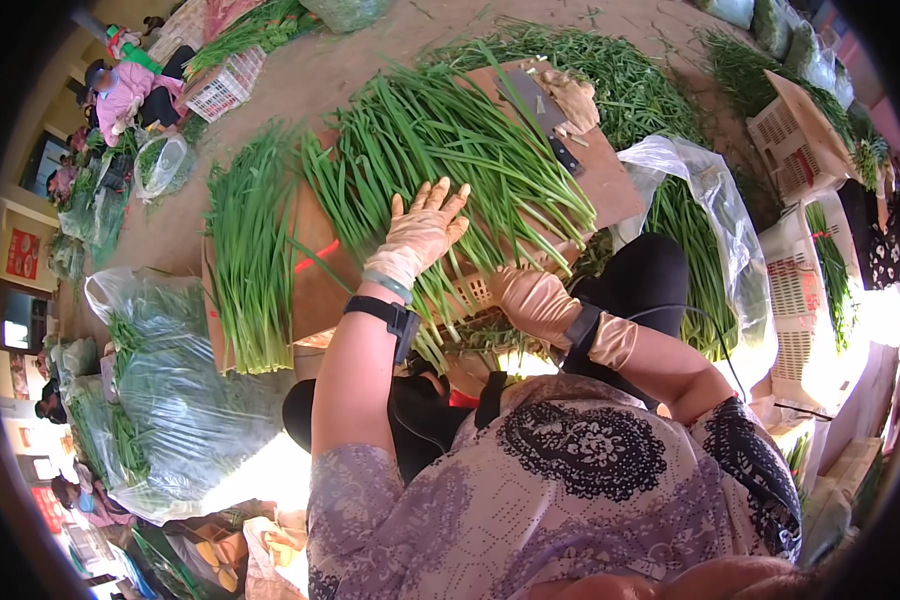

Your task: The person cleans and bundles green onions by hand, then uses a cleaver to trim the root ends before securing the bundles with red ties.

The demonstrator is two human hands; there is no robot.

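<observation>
A loose spread of garlic chives (420,135) lies across a brown board (322,292), which rests on a perforated plastic crate (472,292). My left hand (424,229), in a thin stained glove, lies palm down on the chives with its fingers apart. Close to the pale stem ends is my right hand (536,304), gloved and curled. Its fingertips are hidden, so whether it grips any stems is unclear. A neater bundle of chives (251,262) lies at the board's left end. On its right part are a cleaver (532,105) and a crumpled tan glove or cloth (572,97).
A clear plastic bag (727,195) holding chives stands by my right knee. Another large filled bag (180,382) lies at left. Loose greens (630,90) cover the floor beyond the board. White crates (795,292) stand at right. A person in pink (131,94) sits far left.
</observation>
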